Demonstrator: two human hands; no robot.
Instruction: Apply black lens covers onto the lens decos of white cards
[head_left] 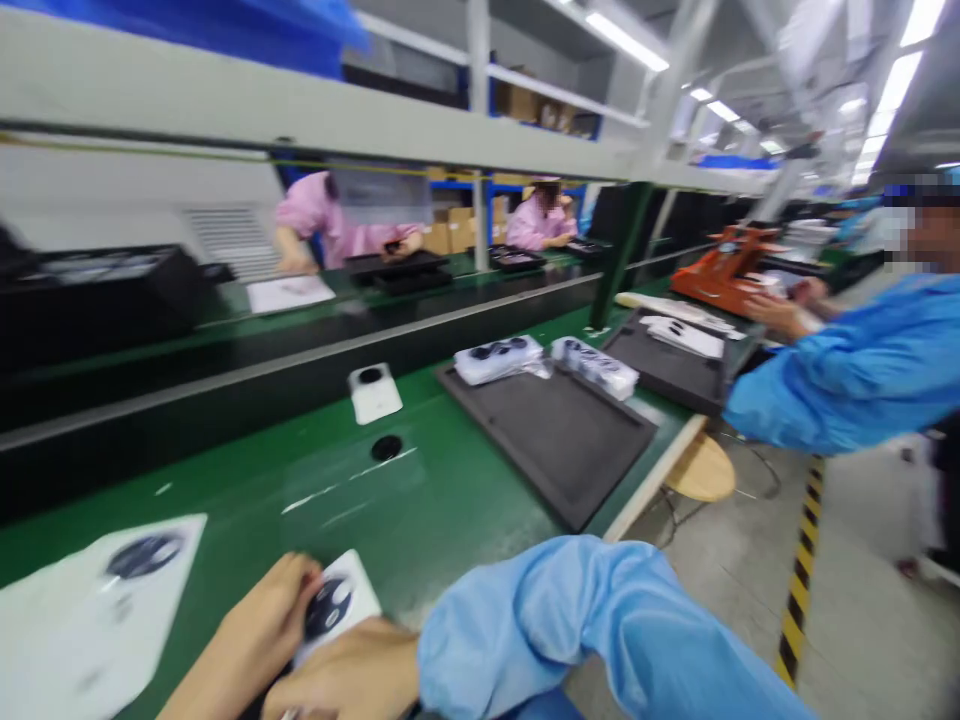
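Left hand [259,625]: fingers closed on the edge of a white rectangular card printed with dark oval shapes [337,600], lower centre of the frame. Right hand [345,680]: just below the card, cut off by the frame's bottom edge; its grip cannot be told. Both lie over a green-topped table [420,490]. Lower left: a larger white printed sheet [97,610]. Centre: a black rectangular foam tray [555,440], two clear plastic bags of dark round parts [499,360] at its far edge. Right: a co-worker's bright blue sleeve [847,360].
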